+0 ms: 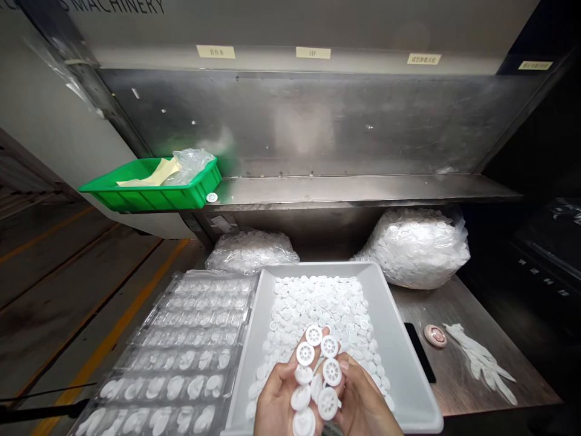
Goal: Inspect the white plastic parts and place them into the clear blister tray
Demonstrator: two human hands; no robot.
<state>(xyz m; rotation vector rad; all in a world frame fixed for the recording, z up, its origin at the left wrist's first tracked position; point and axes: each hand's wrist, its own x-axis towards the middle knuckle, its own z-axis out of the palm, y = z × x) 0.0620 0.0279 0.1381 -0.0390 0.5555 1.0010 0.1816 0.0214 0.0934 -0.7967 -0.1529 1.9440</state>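
Several small white spoked plastic wheels (305, 353) lie in a column along the fingers of my left hand (272, 396), which is closed around them. My right hand (365, 399) is beside it, its thumb and fingers closed on more white wheels (331, 372). Some wheels show spokes; others turn a plain face. Both hands are above the near part of a grey plastic bin (411, 387), which holds a thick layer of the same white pieces (318, 297). The lower palms are partly cut off by the frame edge.
Clear blister trays (181, 339) filled with white pieces stand left of the bin. Plastic bags of white parts (252, 251) (422, 248) lie behind. Right are a black flat object (420, 351), a pink round item (435, 336) and white gloves (481, 360). A green crate (167, 197) occupies the shelf.
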